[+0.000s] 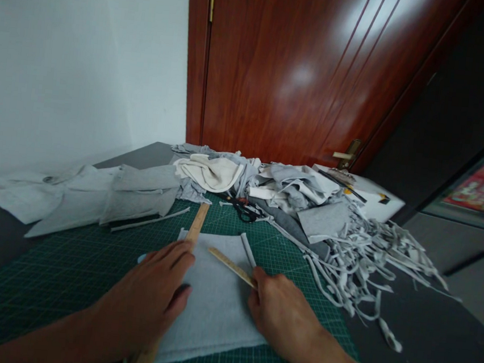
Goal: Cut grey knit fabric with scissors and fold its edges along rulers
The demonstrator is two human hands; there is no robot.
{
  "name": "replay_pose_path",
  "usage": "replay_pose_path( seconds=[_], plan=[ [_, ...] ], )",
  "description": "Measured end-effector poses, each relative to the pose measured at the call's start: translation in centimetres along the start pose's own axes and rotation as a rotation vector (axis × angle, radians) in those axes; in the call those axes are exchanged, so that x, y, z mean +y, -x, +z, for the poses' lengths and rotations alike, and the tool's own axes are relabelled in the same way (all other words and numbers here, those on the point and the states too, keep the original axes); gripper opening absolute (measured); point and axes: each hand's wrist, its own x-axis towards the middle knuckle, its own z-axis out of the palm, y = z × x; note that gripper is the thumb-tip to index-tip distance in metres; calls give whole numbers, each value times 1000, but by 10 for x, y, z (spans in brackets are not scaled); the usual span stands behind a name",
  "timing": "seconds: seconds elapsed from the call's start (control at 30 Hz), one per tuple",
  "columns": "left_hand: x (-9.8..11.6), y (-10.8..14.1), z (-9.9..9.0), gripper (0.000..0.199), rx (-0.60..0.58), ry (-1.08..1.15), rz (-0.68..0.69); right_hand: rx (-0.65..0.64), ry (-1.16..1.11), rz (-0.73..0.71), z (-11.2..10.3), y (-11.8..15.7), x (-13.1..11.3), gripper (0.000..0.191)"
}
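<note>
A piece of light grey cloth (pixel 216 310) lies flat on the green cutting mat (pixel 74 274), with a narrow rolled edge at its upper right. Along its left side runs a long wooden ruler (pixel 197 223). My left hand (pixel 150 287) rests over that ruler, palm down, pressing on it and the cloth's left edge. In my right hand (pixel 278 310), fingers closed, is a short wooden ruler (pixel 231 266) that slants over the cloth towards the upper left. The fingers of my right hand are beside the rolled edge.
Grey cloth pieces (pixel 138 194) lie at the left. Black scissors (pixel 245 211) lie beyond the cloth, before a heap of fabric (pixel 297 187). Many thin cloth strips (pixel 358 261) spread to the right, near a white box (pixel 377 200). A wooden door stands behind.
</note>
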Motion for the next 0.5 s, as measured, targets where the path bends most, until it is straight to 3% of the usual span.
replay_pose_path(
  seconds=[0.2, 0.37, 0.5],
  plan=[
    [-15, 11, -3, 22, 82, 32, -32, -28, -1, 35, -1, -2, -2, 24],
    [-21, 10, -5, 17, 25, 129, -68, -40, 4, 67, -6, -2, -1, 24],
    [-32, 6, -3, 28, -17, 206, -134, -21, -1, 101, -7, -3, 0, 24]
  ],
)
